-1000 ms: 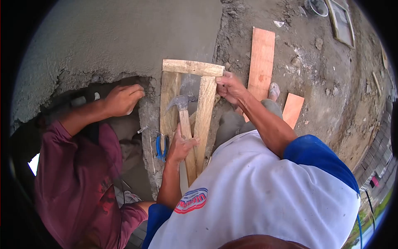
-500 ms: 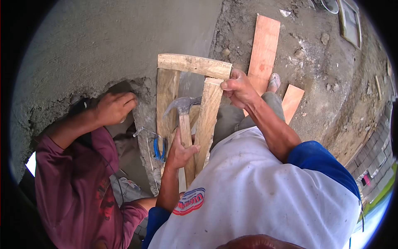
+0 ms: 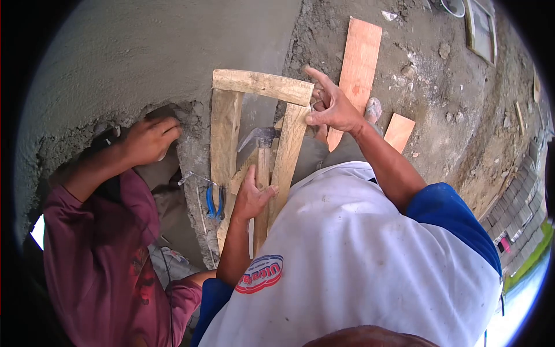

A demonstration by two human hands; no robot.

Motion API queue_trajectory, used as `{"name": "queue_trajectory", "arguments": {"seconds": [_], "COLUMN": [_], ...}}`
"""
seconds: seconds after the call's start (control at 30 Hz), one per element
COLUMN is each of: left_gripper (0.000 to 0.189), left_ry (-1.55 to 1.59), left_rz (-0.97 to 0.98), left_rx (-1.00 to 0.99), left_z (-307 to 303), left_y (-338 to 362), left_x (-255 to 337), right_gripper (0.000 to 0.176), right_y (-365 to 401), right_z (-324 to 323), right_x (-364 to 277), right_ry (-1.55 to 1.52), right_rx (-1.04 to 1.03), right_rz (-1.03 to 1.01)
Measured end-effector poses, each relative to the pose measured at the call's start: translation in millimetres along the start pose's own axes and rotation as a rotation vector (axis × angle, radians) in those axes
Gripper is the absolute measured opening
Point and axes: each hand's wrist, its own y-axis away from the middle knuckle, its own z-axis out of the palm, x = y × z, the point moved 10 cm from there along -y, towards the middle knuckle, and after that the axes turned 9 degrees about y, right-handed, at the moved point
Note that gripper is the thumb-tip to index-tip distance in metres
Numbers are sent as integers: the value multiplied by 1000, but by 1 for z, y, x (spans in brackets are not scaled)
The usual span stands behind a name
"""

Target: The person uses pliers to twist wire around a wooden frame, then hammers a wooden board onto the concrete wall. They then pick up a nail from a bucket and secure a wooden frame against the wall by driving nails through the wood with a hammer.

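A wooden frame point(image 3: 263, 82) of joined lumber pieces stands in front of me, one bar across its top. My left hand point(image 3: 252, 199) is closed around the handle of a claw hammer point(image 3: 263, 162), beside the frame's right leg point(image 3: 289, 139). The hammer head points up inside the frame. At the frame's upper right corner is my right hand point(image 3: 338, 110), index finger stretched out and thumb against the end of the leg. Its other fingers are partly hidden near the corner.
At left, a co-worker in a maroon shirt point(image 3: 95, 248) has a hand point(image 3: 153, 139) at a broken opening in the concrete wall point(image 3: 144, 52). Blue-handled pliers point(image 3: 215, 202) hang by the opening's edge. Reddish boards point(image 3: 358, 63) lie on the rough ground at right.
My right index finger has lifted off the frame's corner and stretched out, loosening the pinch. My left hand still holds the hammer. The view has shifted slightly.
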Motion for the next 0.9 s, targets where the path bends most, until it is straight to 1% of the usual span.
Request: {"name": "queue_trajectory", "arguments": {"seconds": [0.03,0.07,0.13,0.17,0.2,0.23,0.33,0.47,0.53,0.57,0.67,0.7,0.8,0.83,0.9], "left_gripper": [89,90,92,91,91,90,78,60,54,53,51,50,51,51,55], "left_ry": [-27,-99,-246,-220,-189,-157,-231,-141,-115,-150,-187,-180,-205,-217,-109], "left_rz": [-8,8,43,-15,-78,-146,-113,-127,-133,-120,-99,-88,-75,-75,-72], "left_rx": [29,55,109,61,12,-36,104,101,125,116,99,97,89,89,33], "left_z": [-3,-4,-7,-6,-3,1,-13,-19,-24,-30,-35,-36,-38,-39,-38], "left_y": [-2,-3,-4,-6,-3,0,2,6,8,5,6,6,2,1,-7], "left_x": [-7,-8,7,7,28,36,40,60,58,64,72,75,72,67,57], "right_gripper": [90,89,87,82,80,78,73,72,67,65,56,40,27,23,25], "right_y": [-4,-4,-7,-5,-5,-5,-6,-12,-10,-9,-4,-3,-14,-18,-23], "right_z": [-4,-4,-1,-3,-3,-1,-1,-5,-1,-3,-31,-45,-74,-71,-62], "right_x": [5,8,4,3,0,-1,2,5,0,-3,7,13,12,7,6], "right_ry": [24,60,133,171,155,137,90,45,142,186,216,136,-56,-162,-98], "right_rx": [36,30,19,48,71,90,136,143,26,-18,-6,-46,258,259,339], "right_rz": [7,5,-3,-8,-25,-39,-47,-74,-56,-54,85,163,71,34,121]}}
